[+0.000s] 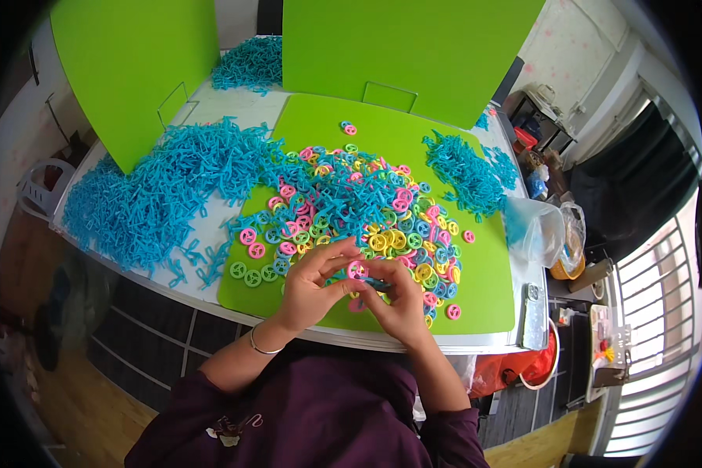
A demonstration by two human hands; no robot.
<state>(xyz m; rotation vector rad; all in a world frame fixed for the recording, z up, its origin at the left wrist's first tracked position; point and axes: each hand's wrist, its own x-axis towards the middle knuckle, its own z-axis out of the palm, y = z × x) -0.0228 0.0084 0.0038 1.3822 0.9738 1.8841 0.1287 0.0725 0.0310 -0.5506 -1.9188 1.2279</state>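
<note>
One pink spoked plastic wheel (357,270) is gripped between the fingertips of the left hand (310,285) and right hand (402,306), both partly closed, with a slim blue plastic piece (379,285) beside it, above the flat bright-green board (483,300).

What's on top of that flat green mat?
Small round plastic wheels in pink, yellow, green and blue, with thin turquoise plastic pieces heaped over some. Whatever lies under those pieces is covered, so I can't see it.
</note>
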